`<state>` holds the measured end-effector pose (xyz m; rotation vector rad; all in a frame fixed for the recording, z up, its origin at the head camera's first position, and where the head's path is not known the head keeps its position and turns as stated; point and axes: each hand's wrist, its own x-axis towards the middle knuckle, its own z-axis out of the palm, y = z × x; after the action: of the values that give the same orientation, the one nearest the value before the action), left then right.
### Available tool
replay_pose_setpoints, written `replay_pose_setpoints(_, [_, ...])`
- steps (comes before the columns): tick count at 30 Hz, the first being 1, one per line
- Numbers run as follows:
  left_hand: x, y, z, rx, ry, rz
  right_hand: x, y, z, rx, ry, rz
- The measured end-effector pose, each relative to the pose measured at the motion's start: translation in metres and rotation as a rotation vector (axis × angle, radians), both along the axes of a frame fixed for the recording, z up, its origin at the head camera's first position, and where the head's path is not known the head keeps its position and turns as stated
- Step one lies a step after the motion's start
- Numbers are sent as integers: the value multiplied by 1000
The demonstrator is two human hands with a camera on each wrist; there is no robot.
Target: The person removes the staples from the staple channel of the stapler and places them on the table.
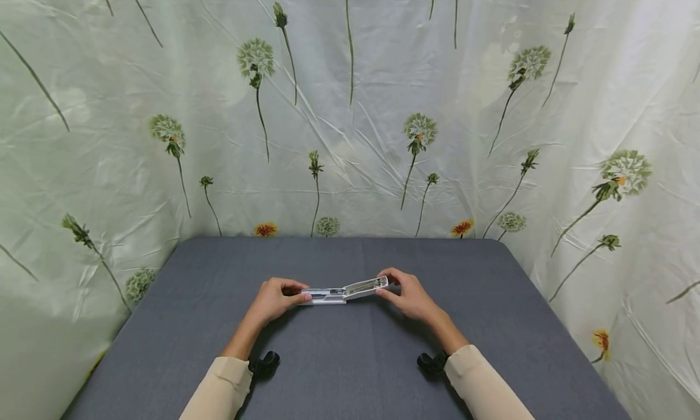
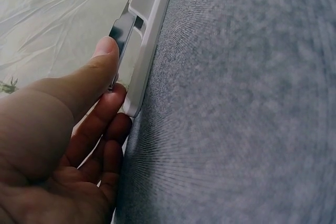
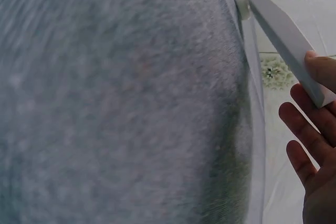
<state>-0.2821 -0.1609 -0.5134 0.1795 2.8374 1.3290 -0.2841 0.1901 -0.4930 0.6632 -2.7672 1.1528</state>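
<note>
A white stapler is folded wide out near the middle of the table. My left hand pinches its left end; in the left wrist view the thumb lies on the metal staple channel, with fingertips just under it. Below that channel, the white base runs low along the table cloth. With thumb and fingers, my right hand grips the far end of the top arm, which slants up to the right from the hinge. That arm's smooth white outer side shows in the right wrist view.
A dark grey cloth covers the table. Behind it and along both sides hangs a pale curtain printed with dandelions. Black straps with camera mounts sit at both wrists, low over the table.
</note>
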Motion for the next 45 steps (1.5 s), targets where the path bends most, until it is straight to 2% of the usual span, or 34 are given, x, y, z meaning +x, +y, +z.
replay_pose_setpoints(9, [1,0,-4,6,9,-9,1,6,-10,8,-15,8])
replay_pose_setpoints(24, [3,-4,-5,-6,7,-26,4,4,-11,-16,14,-1])
replay_pose_setpoints(35, [2,-3,-7,36,8,-51,3,-5,2,-69,91,-2])
replay_pose_setpoints(45, [-2,-5,-5,63,14,-62,0,-45,13,-77,90,42])
